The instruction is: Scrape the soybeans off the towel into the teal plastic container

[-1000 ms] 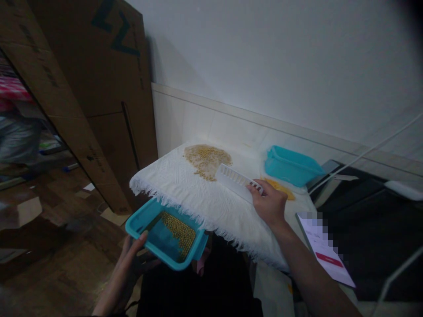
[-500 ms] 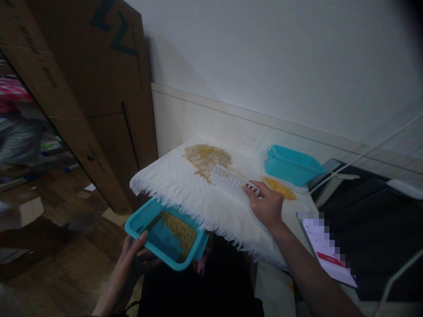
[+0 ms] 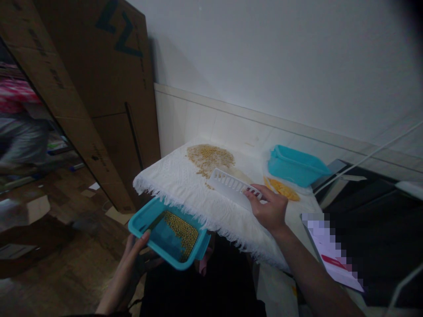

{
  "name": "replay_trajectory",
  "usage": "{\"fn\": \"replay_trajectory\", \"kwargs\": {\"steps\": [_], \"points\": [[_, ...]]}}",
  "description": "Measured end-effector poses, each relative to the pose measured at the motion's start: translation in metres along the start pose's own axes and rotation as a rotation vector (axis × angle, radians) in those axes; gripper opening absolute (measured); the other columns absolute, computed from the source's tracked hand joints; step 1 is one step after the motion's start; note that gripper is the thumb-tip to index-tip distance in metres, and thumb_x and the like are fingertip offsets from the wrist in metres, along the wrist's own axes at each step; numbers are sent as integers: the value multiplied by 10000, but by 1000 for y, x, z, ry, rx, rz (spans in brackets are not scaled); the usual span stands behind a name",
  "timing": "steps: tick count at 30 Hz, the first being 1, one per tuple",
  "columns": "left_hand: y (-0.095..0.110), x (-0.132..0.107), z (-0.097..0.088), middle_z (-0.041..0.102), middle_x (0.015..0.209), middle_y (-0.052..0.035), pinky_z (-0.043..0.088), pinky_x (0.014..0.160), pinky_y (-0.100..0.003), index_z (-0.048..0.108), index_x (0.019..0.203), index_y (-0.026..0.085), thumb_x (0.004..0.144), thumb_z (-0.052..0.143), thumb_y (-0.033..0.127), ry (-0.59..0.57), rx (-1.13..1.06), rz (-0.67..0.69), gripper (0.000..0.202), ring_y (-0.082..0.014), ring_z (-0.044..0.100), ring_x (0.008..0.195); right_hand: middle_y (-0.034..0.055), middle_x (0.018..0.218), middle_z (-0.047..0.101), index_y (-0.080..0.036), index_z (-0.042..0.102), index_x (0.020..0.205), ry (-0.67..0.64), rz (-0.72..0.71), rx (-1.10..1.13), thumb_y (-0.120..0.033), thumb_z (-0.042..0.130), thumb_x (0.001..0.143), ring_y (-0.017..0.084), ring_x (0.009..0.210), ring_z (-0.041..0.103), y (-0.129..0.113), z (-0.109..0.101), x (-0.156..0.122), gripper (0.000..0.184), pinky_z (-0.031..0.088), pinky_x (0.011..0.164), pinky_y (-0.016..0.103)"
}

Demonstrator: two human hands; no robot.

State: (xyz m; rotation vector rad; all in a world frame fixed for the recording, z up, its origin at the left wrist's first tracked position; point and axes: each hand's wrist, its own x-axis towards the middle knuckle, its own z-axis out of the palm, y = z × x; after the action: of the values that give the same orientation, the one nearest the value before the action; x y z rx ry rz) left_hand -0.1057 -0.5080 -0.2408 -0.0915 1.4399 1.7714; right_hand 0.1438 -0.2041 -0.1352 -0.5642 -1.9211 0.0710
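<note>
My left hand [image 3: 130,264] grips a teal plastic container [image 3: 155,218] just below the fringed front edge of a white cloth [image 3: 185,189]; small yellow-green beans [image 3: 183,231] lie inside the container. My right hand [image 3: 269,209] is closed on a white slotted plastic scraper [image 3: 228,184] resting on the cloth. The scraper's far end touches a pile of tan beans [image 3: 209,157] spread on the cloth.
A second teal container [image 3: 295,165] stands at the back right of the cloth, with a patch of yellow grains [image 3: 282,189] beside it. Large cardboard sheets [image 3: 95,88] lean at the left. A printed paper [image 3: 330,255] lies on a dark surface at right.
My right hand has drawn the scraper toward the cloth's front edge and leftward, cutting into the near side of the bean pile. The left hand keeps the container in place.
</note>
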Motion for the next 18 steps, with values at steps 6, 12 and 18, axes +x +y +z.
{"fn": "replay_trajectory", "kwargs": {"steps": [6,12,18], "points": [[-7,7,0,832,985,-48,752,924,-522,597,1564,335,743,1051,510,28,13,32,954,-359,895,953,28,725,845,-233,873,903,-14,-106,-28,-347,749,984,176,490,734,-13,-2,0,187,580,528,259],[-1,-11,13,819,1159,-88,745,925,-591,593,1558,374,821,989,514,13,19,4,849,-343,887,903,35,766,868,-242,869,922,-35,-198,-34,-291,723,1017,190,553,796,-41,-8,-5,180,618,580,247],[1,-20,24,798,1285,-139,744,901,-565,588,1550,350,856,965,486,35,6,-32,801,-346,886,958,6,769,874,-247,846,919,-120,-316,23,-180,683,1030,166,569,814,-78,-21,-13,208,633,599,217]]}}
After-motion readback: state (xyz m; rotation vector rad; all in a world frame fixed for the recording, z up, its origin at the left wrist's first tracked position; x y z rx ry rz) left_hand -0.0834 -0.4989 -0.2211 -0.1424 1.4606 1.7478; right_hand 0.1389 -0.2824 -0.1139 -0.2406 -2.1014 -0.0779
